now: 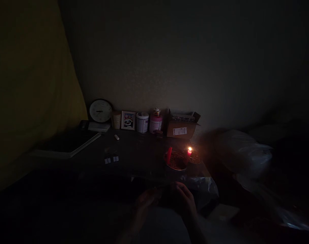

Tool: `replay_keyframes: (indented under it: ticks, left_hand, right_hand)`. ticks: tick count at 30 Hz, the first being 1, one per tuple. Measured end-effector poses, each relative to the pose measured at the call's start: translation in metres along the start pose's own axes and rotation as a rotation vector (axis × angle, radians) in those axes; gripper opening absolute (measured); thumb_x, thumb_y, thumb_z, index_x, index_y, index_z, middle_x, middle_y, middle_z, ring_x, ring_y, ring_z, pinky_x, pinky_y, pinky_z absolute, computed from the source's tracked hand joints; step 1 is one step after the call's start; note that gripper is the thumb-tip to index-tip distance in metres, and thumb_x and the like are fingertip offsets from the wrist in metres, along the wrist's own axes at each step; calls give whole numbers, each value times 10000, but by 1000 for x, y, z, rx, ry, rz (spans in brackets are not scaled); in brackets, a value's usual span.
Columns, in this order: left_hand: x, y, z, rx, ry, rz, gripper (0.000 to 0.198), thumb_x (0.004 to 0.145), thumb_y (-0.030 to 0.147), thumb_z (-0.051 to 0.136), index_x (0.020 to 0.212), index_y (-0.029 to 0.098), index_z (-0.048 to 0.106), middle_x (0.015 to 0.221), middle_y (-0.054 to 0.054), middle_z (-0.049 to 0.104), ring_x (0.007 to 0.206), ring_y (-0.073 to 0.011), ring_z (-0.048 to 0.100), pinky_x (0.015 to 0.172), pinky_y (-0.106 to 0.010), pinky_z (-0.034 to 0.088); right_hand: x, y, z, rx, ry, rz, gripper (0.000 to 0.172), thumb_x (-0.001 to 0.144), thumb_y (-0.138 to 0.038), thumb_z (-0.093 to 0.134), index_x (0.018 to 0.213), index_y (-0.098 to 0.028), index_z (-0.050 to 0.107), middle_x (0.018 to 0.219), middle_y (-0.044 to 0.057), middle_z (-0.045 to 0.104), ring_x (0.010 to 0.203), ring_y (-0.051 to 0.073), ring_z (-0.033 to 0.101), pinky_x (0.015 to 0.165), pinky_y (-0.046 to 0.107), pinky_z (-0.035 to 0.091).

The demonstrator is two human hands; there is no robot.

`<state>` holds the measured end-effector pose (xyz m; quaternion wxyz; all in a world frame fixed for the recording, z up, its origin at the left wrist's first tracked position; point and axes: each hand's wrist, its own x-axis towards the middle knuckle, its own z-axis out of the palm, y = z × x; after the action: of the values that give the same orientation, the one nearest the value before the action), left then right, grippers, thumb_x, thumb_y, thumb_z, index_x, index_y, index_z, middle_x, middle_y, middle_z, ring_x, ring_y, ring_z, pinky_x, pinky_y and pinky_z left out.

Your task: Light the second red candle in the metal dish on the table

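Observation:
My left hand (pixel 147 198) and my right hand (pixel 186 199) are held close together in front of the near table edge. Both have their fingers bent and pressed together. A dark shape seems to lie between them, but it is too dim to name. Beyond my right hand, a lit red candle (pixel 189 154) stands at the right side of a round metal dish (pixel 179 168). A second red candle (pixel 169 156), without a flame, leans slightly at the dish's left side. Neither hand touches the candles or the dish.
On the dark table (pixel 141 152) lie two small white-and-dark pieces (pixel 111 159) and a small white object (pixel 116 137). Along the wall stand a clock (pixel 100 110), a panda picture (pixel 128 120), tubs (pixel 142 122) and a cardboard box (pixel 181 131). A plastic bag (pixel 243 152) is at right.

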<state>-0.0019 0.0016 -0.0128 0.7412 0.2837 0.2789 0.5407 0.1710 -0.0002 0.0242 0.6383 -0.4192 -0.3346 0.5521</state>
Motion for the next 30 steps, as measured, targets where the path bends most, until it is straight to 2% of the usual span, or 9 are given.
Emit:
replay_keyframes:
  ticks: [6,12,18,23,27,30]
  left_hand:
    - [-2,2,2,7,17,-8,216,690,310,724,876,199,727,932,-83,747,902,-241,650,846,-355,432]
    - [-10,11,8,40,-28,-22,246,728,328,685,936,199,715,1011,-97,729,975,-259,627,867,-364,428]
    - [-1,0,-2,29,-26,-16,236,726,298,688,930,181,712,968,-98,738,913,-233,643,812,-332,441]
    - [-4,4,6,-24,5,-32,182,715,290,704,860,182,724,901,-76,749,860,-204,653,795,-310,442]
    - [-12,16,16,-49,2,-55,232,669,315,742,847,166,729,896,-80,746,870,-206,643,802,-311,438]
    - [-13,18,18,-81,24,-83,260,632,330,769,832,170,730,864,-78,747,847,-207,644,800,-322,440]
  right_hand:
    - [1,1,-2,-52,9,7,358,597,-440,793,804,-169,686,654,12,640,589,141,561,554,246,428]
    - [3,4,-4,-40,-22,2,341,637,-424,774,856,-174,698,666,5,636,600,126,557,572,237,426]
    - [3,4,-3,-41,-42,17,364,635,-437,771,893,-188,708,681,8,662,626,146,586,598,257,447]
    - [5,7,-5,-54,-9,27,391,609,-444,788,871,-165,711,697,30,683,636,165,612,597,269,474]
    - [6,8,-3,-18,33,29,412,561,-437,815,857,-165,722,720,34,696,650,167,637,631,277,497]
    - [7,13,-4,2,90,29,444,500,-444,838,833,-172,728,732,36,703,659,173,648,629,280,504]
